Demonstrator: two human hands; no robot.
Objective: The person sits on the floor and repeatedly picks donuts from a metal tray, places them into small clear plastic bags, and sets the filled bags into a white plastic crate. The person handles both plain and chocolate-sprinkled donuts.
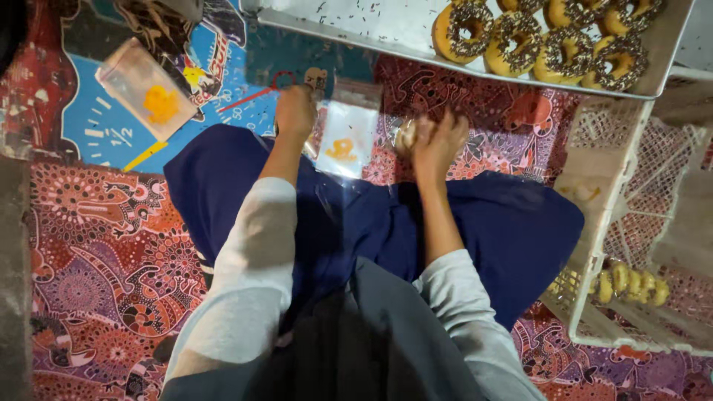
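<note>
I sit on a patterned mat with dark blue cloth over my legs. My left hand (295,111) rests closed on the mat next to a red pair of scissors (261,90); whether it grips them I cannot tell. My right hand (437,139) is closed around a doughnut in a clear plastic bag (405,136). Between the hands lies a small clear bag with an orange print (346,139). A metal tray (356,26) at the top holds several doughnuts with chocolate sprinkles (549,33).
Another clear printed bag (145,89) lies at the upper left on a blue printed sheet. A white plastic crate (594,193) stands at the right, with several bagged doughnuts (631,282) inside. The red and purple mat (104,260) covers the floor.
</note>
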